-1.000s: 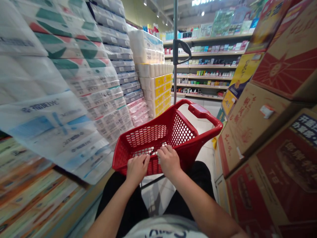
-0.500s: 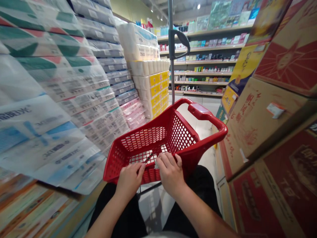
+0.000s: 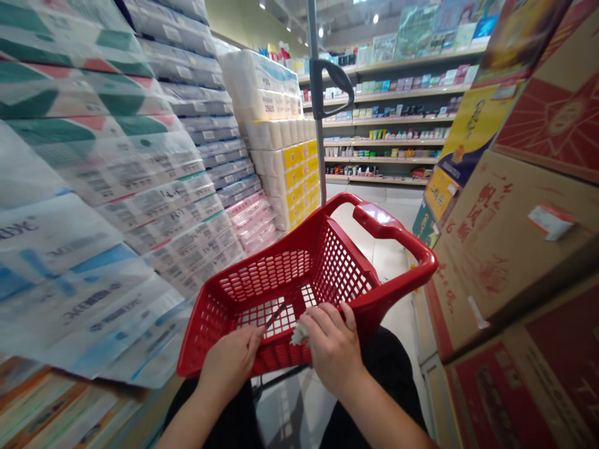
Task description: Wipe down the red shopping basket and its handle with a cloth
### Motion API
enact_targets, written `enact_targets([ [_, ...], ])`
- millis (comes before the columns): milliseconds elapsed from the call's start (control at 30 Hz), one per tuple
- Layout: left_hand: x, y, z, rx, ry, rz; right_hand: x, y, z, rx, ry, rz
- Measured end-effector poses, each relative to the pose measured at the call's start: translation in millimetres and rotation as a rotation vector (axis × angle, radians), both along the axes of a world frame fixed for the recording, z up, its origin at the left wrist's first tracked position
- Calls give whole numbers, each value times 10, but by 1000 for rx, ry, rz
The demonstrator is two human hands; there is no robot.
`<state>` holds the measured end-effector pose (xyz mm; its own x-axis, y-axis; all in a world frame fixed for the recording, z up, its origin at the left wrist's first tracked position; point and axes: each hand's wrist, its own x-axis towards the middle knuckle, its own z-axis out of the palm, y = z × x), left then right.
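Left fingers (image 3: pixel 254 341) gripping latticed red plastic basket (image 3: pixel 279 357) | right fingers (image 3: pixel 322 319) clutching ruffled whitish wad (image 3: pixel 298 335)

Glossy red plastic cart (image 3: pixel 393 296), matt cardboard boxes (image 3: pixel 519 243), shiny plastic-wrapped packs (image 3: pixel 154 156), crumpled scrap (image 3: pixel 299 335), perhaps paper

Basket (image 3: pixel 281 348) red, mesh-patterned; scrap (image 3: pixel 298 335) off-white; trousers (image 3: pixel 390 374) black; pole (image 3: pixel 321 165) grey.

The cart (image 3: pixel 388 290) stands between paper packs (image 3: pixel 163 193) stacked left and cartons (image 3: pixel 505 249) piled right. Goods (image 3: pixel 397 84) sit on far shelves (image 3: pixel 388 142) beyond it, and the left hand (image 3: pixel 229 362) and right hand (image 3: pixel 332 346) lie on its near rim.
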<state>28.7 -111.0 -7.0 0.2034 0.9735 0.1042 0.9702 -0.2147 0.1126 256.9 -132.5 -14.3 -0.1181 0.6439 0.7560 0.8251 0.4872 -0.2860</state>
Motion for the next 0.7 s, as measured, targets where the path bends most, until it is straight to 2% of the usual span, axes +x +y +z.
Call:
enact_targets([
  [133,25,-7,-49,87,110,-11,-8,58,12,16,72,-72],
  [333,53,-35,-145,218,129,-23,-177,55,-31,1,-71,103],
  [533,73,-32,-224,356,112,-7,-173,64,8,-48,24,50],
  [700,73,-35,-243,428,99,-13,-373,60,-54,-83,-104,138],
])
